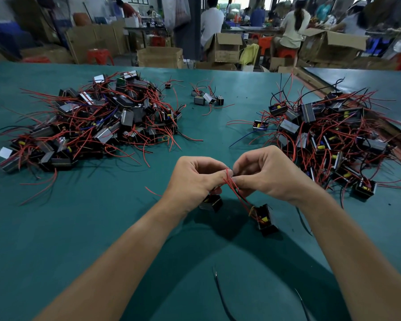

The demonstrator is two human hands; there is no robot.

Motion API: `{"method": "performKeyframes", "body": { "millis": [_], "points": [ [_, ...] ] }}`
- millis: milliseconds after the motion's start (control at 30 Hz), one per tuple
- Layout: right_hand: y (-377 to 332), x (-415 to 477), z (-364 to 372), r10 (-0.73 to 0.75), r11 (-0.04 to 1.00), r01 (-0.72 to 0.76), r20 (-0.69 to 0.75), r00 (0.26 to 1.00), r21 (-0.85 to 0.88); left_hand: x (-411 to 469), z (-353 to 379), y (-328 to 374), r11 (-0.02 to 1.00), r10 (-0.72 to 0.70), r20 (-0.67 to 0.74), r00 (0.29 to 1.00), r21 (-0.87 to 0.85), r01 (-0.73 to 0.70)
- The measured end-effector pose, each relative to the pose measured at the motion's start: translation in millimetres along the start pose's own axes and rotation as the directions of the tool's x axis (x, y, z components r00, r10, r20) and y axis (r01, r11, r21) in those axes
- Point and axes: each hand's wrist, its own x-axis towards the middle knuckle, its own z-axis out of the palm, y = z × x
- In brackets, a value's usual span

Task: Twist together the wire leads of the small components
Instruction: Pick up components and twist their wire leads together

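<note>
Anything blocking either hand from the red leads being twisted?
Nothing visible. The left hand and right hand both pinch the red leads directly. The components sit below, and the left pile and right pile lie off to the sides.

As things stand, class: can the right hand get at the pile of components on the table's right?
Likely yes, once freed: the right hand pinches the red leads with the left hand, but the right pile lies close beside it, nothing between.
</note>
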Motion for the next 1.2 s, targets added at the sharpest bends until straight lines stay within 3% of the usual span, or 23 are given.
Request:
{"method": "performKeyframes", "body": {
  "millis": [233,700,1200],
  "points": [
    [-5.3,-2.2,-3.4,-0.044,0.997,0.041,-0.044,0.998,-0.059,-0.9,-1.2,4.2,0.994,0.006,0.072,0.997,0.107,-0.013],
    [-12.9,-7.7,-8.8,-0.100,0.992,0.106,0.080,0.992,-0.067,-3.4,-11.6,13.9,0.988,-0.153,0.322,0.934,0.059,0.141],
    [-13.2,-6.9,-9.3,-0.093,0.938,0.135,0.141,0.986,-0.321,-3.1,-11.2,13.6,0.986,-0.122,0.236,0.964,0.139,0.091]
  ]
}}
